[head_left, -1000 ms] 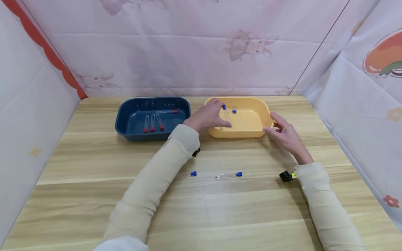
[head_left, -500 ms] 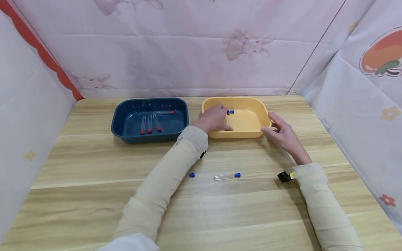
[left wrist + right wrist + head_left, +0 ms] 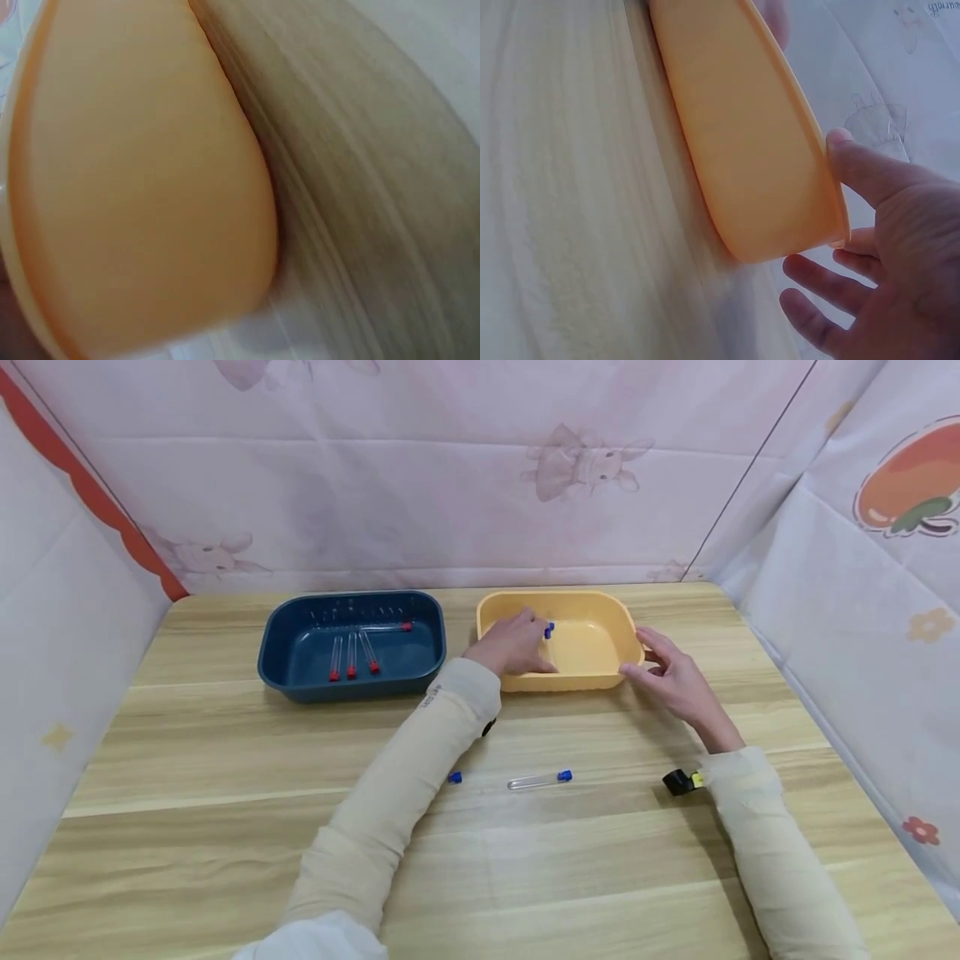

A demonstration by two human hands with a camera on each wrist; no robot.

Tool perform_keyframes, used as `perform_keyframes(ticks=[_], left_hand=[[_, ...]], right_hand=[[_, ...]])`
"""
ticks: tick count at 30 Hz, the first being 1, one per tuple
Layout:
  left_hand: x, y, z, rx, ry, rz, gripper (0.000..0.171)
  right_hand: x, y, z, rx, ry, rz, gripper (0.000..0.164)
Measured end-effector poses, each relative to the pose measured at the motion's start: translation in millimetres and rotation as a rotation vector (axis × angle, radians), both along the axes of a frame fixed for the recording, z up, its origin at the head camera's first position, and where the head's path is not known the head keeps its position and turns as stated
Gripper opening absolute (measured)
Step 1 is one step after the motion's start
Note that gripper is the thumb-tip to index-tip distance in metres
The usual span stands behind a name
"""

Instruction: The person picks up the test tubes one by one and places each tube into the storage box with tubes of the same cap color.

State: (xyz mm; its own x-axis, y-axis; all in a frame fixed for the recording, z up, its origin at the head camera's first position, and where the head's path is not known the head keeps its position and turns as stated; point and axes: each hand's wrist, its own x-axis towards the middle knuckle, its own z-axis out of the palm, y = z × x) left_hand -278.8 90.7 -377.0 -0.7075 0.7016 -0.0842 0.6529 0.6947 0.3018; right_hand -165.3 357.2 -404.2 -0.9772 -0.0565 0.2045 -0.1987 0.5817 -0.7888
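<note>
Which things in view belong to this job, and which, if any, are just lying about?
Likely job:
Left hand, in the yellow tray
Right hand, touching its rim
Blue-capped tube on the table
Dark blue tray holding red-capped tubes
Half-hidden blue cap

Just surroundings:
Printed cloth walls
No loose item looks unrelated.

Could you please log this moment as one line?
left hand: inside yellow tray, grip unclear | right hand: holding yellow tray's right end | blue tray: four red-capped tubes | table: blue-capped tube

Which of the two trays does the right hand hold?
The yellow tray, on the right: the right hand holds its right end. The dark blue tray, on the left, contains red-capped tubes.
</note>
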Motion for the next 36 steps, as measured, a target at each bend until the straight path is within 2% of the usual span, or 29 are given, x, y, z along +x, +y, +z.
perform_keyframes(ticks=[5,16,23,31,36], left_hand=[[3.7,1,-2.5,0.034,-0.028,-0.03,0.075],[10.5,5,-16.9,-0.053,0.008,-0.066,0.076],[14.1,7,-17.0,-0.065,0.039,-0.068,0.073],[15.1,7,-14.2,-0.062,0.045,-0.081,0.074],[14.8,7,-10.5,-0.015,0.001,-0.076,0.086]], right_hand=[[10.4,-8,4.6,0.048,-0.035,-0.021,0.07],[32.4,-28,7.7,0.117,-0.001,-0.029,0.069],[35.4,-31,7.7,0.15,0.022,-0.045,0.067],[35.0,-31,8.5,0.145,0.007,-0.056,0.068],[35.4,-30,9.4,0.141,0.003,-0.056,0.068]])
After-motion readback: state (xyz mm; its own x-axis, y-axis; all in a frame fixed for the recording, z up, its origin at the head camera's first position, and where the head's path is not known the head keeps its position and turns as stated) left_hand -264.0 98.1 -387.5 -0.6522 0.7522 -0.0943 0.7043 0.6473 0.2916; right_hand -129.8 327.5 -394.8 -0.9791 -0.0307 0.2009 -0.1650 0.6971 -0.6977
